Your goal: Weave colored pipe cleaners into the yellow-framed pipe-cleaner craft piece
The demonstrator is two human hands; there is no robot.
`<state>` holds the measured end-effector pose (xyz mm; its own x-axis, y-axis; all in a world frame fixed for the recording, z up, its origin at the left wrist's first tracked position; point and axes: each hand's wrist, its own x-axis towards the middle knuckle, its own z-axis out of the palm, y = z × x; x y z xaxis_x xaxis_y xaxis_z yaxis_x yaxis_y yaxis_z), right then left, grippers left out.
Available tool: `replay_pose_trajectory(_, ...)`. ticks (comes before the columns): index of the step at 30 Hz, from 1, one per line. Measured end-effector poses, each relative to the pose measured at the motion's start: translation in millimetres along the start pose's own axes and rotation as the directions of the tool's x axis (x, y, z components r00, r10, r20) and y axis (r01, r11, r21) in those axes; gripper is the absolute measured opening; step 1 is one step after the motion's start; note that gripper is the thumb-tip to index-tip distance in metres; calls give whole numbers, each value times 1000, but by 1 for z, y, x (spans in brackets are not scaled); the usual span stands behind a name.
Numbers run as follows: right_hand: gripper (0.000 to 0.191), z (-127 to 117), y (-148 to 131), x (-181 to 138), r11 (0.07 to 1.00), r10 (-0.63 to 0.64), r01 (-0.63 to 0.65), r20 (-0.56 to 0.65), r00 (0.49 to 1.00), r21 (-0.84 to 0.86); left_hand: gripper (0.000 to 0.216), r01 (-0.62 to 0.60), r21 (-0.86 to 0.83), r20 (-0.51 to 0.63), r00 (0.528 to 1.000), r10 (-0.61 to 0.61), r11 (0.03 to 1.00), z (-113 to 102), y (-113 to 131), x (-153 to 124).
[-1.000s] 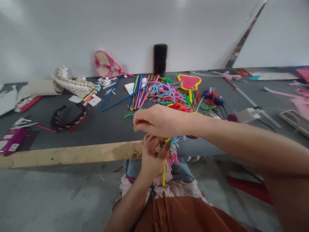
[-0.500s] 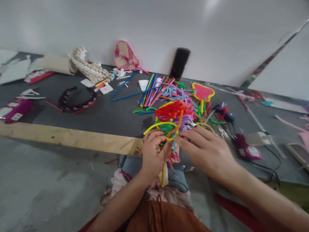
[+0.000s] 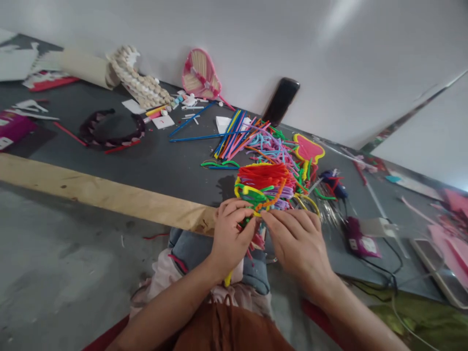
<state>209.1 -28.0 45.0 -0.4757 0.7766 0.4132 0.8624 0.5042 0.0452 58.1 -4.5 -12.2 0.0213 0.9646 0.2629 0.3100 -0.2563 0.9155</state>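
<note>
A fan-like pipe-cleaner craft, with red bands on top and purple, green and yellow ones below, is held over the table's front edge. My left hand grips its lower left side, fingers curled and thumb pressed in. Close beside it, my right hand has thumb and fingertips pinched together at a yellow pipe cleaner near the craft's bottom. An orange pipe cleaner curves across the front of the craft toward those fingertips. The exact ends between the fingers are hidden.
Loose pipe cleaners lie in a bunch behind the craft. A phone leans on the wall beside a pink fan-shaped piece. A dark headband lies left; a glue gun and cables are right.
The view has tilted and shifted. My right hand has come in closer to my left and lower. The yellow pipe cleaner that arched out to the left now lies nearer the craft.
</note>
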Motion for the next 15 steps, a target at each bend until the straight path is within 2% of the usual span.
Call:
replay_pose_trajectory(6, 30, 14, -8, -7, 995, 87, -83, -82, 993, 51, 9, -17, -22, 1, 1000, 17, 1000, -2, -1, 1)
replay_pose_trajectory(12, 35, 23, -5, -16, 943, 168, -155, -19, 986, 296, 8, -63, -29, 13, 998, 64, 998, -2, -2, 1)
replay_pose_trajectory(15, 36, 26, -9, -19, 929, 212, -189, -38, 976, 318, 8, -49, -27, 15, 999, 49, 998, -1, -3, -1)
